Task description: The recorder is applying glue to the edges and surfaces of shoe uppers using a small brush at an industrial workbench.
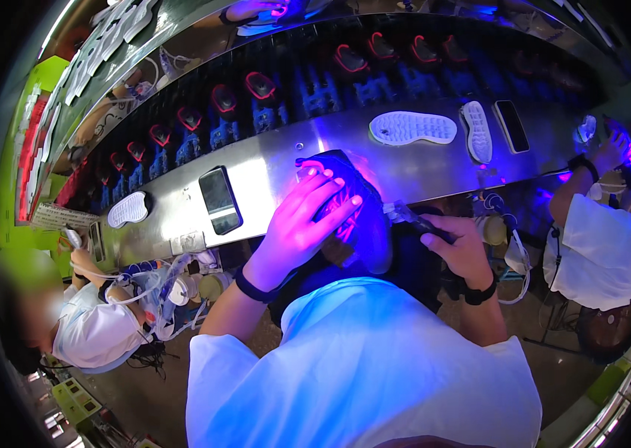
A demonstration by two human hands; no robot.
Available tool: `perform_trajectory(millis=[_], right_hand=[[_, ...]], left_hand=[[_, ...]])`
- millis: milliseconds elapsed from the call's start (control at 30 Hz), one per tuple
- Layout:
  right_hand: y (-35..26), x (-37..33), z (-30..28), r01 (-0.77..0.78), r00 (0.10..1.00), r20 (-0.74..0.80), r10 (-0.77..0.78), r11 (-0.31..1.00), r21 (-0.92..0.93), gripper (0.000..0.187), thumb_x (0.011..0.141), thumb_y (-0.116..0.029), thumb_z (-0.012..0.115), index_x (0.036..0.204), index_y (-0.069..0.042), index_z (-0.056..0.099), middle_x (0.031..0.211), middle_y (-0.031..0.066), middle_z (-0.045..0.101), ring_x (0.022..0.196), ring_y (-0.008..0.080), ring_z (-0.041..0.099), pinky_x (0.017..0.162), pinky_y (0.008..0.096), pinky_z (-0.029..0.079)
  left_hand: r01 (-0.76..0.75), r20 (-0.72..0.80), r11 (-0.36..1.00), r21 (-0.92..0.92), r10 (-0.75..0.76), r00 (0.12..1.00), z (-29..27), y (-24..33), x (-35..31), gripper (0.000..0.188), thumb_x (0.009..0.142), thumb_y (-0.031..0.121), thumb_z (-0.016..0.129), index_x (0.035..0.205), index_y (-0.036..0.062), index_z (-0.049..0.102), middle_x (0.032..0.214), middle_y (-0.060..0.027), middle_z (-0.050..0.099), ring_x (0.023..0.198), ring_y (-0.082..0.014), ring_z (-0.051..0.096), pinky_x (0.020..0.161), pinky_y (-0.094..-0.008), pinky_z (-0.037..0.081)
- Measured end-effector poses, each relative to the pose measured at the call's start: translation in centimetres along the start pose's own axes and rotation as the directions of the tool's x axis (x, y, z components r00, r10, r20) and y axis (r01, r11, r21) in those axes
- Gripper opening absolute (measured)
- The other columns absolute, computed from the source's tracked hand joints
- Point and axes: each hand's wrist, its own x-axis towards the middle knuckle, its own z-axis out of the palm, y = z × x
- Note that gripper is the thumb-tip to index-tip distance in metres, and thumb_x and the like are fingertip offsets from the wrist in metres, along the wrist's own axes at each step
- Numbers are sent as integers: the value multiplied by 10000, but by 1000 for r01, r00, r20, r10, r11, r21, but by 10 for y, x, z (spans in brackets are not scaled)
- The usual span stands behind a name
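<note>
A dark shoe upper (375, 243) lies at the near edge of the metal bench, lit by violet-blue light. My left hand (304, 216) grips it from the left, with the fingers spread over its top and the thumb side toward me. Pink lines glow on the part under my fingers. My right hand (463, 248) is closed around the dark handle of a brush (403, 213). The brush's pale head meets the right side of the shoe, though whether it touches is hard to tell. Black bands circle both wrists.
White soles (414, 128) lie on the bench (345, 134) to the right and at far left, with a phone (511, 126) and another phone (220, 200). Behind runs a row of red-rimmed shoes (261, 86) on blue holders. Co-workers sit either side, one at right in a white shirt (603, 254).
</note>
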Motion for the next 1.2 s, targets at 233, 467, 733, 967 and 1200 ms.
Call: perform_trajectory(millis=[233, 467, 733, 967, 1200], right_hand=[[13, -4, 1, -83, 996, 18, 82, 993, 83, 360, 900, -142, 743, 1227, 2, 698, 827, 5, 666, 735, 78, 583, 683, 250, 476], [36, -21, 22, -206, 978, 96, 186, 932, 300, 394, 921, -171, 735, 1266, 12, 680, 789, -7, 634, 708, 72, 569, 658, 244, 469], [7, -13, 46, -131, 987, -86, 135, 990, 55, 374, 924, -134, 743, 1268, -1, 679, 907, 17, 681, 798, 86, 602, 748, 249, 495], [-28, 17, 29, 61, 998, 40, -52, 962, -266, 388, 852, -59, 754, 1235, -28, 698, 990, 83, 726, 907, 161, 674, 852, 284, 505], [-19, 31, 26, 166, 986, 42, -161, 966, -198, 385, 884, -11, 734, 1263, 15, 673, 945, 29, 691, 760, 84, 615, 691, 232, 487]], left_hand=[[159, 41, 986, -44, -157, 987, 8, 5, 1, 614, 665, 20, 722, 1264, 149, 697, 1197, -178, 648, 1107, -376, 651, 945, -488, 546], [309, 2, 951, -37, -309, 951, 13, 6, -17, 675, 643, -25, 718, 1295, 143, 675, 1192, -183, 652, 1092, -379, 658, 907, -449, 558], [545, 69, 837, 52, -547, 834, -2, 4, -43, 666, 679, -8, 776, 1305, 197, 678, 1163, -117, 655, 1054, -305, 671, 833, -391, 582], [662, 210, 737, -131, -632, 746, -28, -1, -49, 582, 692, 99, 831, 1258, 156, 706, 1096, -118, 671, 992, -302, 693, 826, -370, 578], [679, 391, 620, -393, -556, 734, -35, -7, -35, 706, 625, 103, 898, 1293, 78, 672, 1108, -123, 687, 1031, -252, 686, 923, -373, 543]])
